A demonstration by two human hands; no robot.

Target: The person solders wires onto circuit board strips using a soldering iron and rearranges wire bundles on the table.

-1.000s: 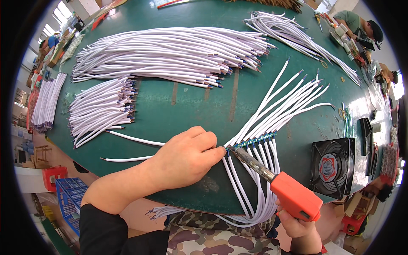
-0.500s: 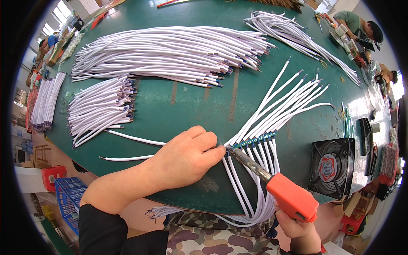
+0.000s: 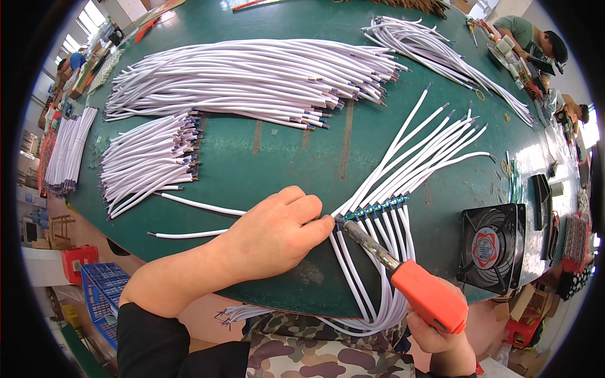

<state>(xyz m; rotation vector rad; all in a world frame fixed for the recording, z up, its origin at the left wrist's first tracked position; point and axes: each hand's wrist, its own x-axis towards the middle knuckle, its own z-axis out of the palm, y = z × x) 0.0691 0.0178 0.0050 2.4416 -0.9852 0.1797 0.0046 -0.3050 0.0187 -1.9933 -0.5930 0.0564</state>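
My left hand (image 3: 287, 230) is closed in a pinch on a white cable (image 3: 201, 206), whose tail and that of another cable stick out to the left; the pinched end is hidden by my fingers. My right hand (image 3: 435, 337) grips the red handle of a soldering iron (image 3: 428, 296). Its metal tip meets the left end of a narrow green circuit board strip (image 3: 378, 206), close beside my left fingertips. White cables fan out from this strip toward the far right (image 3: 435, 142), and others hang from it over the table's near edge (image 3: 397, 277).
A black fan (image 3: 493, 249) stands right of the strip. Piles of white cables lie at the far middle (image 3: 252, 75), left (image 3: 151, 157) and far right (image 3: 435, 47) of the green table (image 3: 290, 157). A blue crate (image 3: 104, 290) is below left. Another person (image 3: 532, 41) sits at the far right.
The soldering iron's red handle has shifted slightly left and its shaft has tilted a little steeper, while the tip stays at the strip's left end. My left hand has not visibly moved.
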